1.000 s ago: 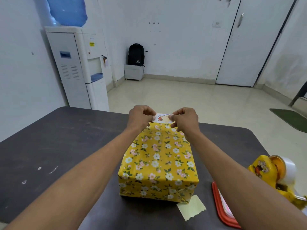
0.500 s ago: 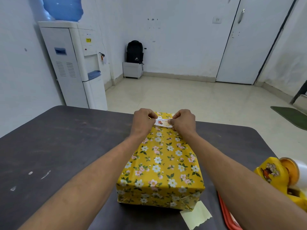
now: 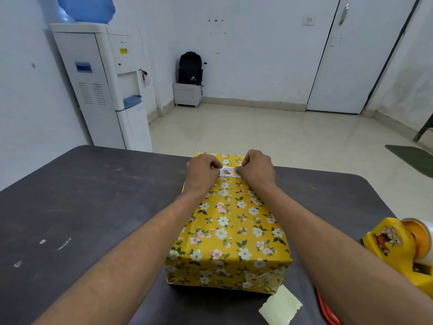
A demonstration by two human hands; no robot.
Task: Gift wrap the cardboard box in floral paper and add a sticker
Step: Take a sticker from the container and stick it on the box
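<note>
The box (image 3: pixel 230 228), wrapped in yellow paper with white and pink flowers, lies lengthwise on the dark table (image 3: pixel 93 207). A small white sticker (image 3: pixel 229 171) with a red and blue picture sits on the box's top near the far end. My left hand (image 3: pixel 203 171) pinches the sticker's left end and my right hand (image 3: pixel 256 168) pinches its right end, fingers curled. Both hands rest on the box top, and their fingers cover the sticker's ends.
A yellow tape dispenser (image 3: pixel 403 249) stands at the right table edge, with a red tray rim (image 3: pixel 324 309) below it. A pale yellow paper scrap (image 3: pixel 280 307) lies by the box's near right corner. Beyond the table stand a water cooler (image 3: pixel 103 85) and a black backpack (image 3: pixel 190 68).
Both hands have lowered the sticker from above the box's far edge down onto the box top. The box looks nearer as my head tipped down.
</note>
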